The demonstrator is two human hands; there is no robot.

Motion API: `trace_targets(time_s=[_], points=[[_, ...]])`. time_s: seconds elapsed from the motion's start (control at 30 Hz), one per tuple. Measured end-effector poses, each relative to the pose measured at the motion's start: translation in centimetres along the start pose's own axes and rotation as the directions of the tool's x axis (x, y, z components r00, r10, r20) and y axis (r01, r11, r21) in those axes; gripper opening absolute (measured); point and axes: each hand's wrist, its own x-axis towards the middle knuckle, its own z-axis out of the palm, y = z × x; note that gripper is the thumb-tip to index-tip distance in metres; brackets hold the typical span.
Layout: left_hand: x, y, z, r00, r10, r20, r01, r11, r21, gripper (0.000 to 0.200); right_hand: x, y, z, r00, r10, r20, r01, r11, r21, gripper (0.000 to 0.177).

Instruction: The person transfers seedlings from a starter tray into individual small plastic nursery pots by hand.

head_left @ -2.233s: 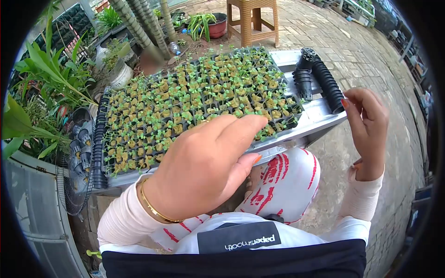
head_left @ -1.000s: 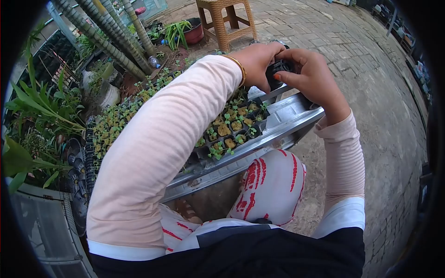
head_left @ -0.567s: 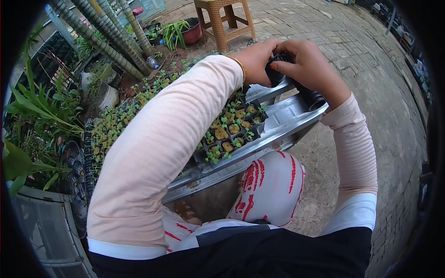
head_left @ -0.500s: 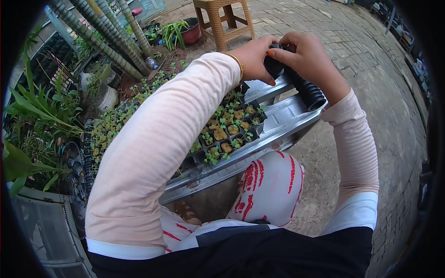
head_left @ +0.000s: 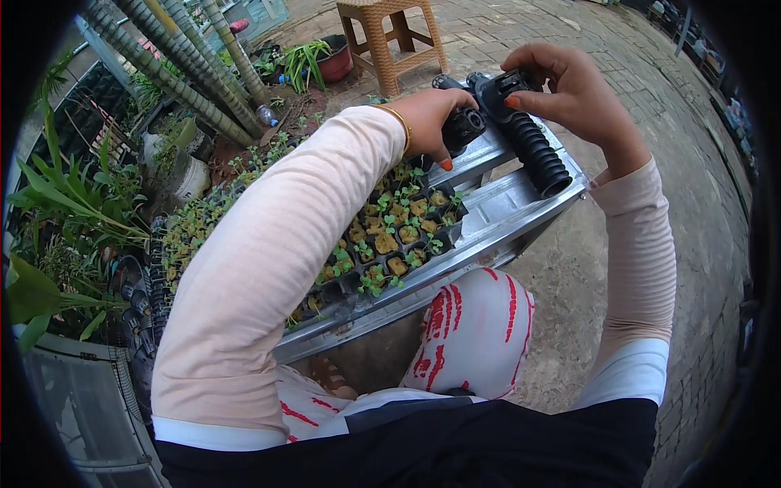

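My left hand is closed around black net pots, apparently a short nested stack with its end facing right. Just to the right, my right hand pinches a single black net pot between thumb and fingers. Under it lies a long nested stack of black net pots with ribbed rims, on the metal rack. Another black pot end shows behind my left hand. Beside my left forearm, a black seedling tray holds small green seedlings in tan plugs.
A woven-pattern brown stool stands on the paving behind the rack. Potted plants and thick ringed stems are at the back left. My knee is close to the rack's near edge.
My hands, together over the pots before, have come apart. The right has moved right with one net pot; the left has shifted slightly left and down with its pots.
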Motion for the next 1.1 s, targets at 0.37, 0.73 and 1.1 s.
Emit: trace_targets(time_s=[0.37,0.73,1.1], points=[[-0.1,1.9,-0.4,0.993,-0.095,0.069,0.072,0.956,0.284,0.063,-0.6,-0.3,0.4,0.975,0.091,-0.204,-0.130,0.974,-0.188,0.034],[-11.3,4.1,-8.0,0.908,-0.101,-0.406,-0.226,0.698,-0.679,0.036,5.5,-8.1,4.1,0.973,0.001,-0.230,0.058,0.967,0.248,0.030],[-33.5,1.6,-7.8,0.584,-0.453,-0.674,-0.443,0.518,-0.732,0.023,12.0,-22.4,16.4,0.950,-0.096,0.296,0.002,0.954,0.301,0.026]])
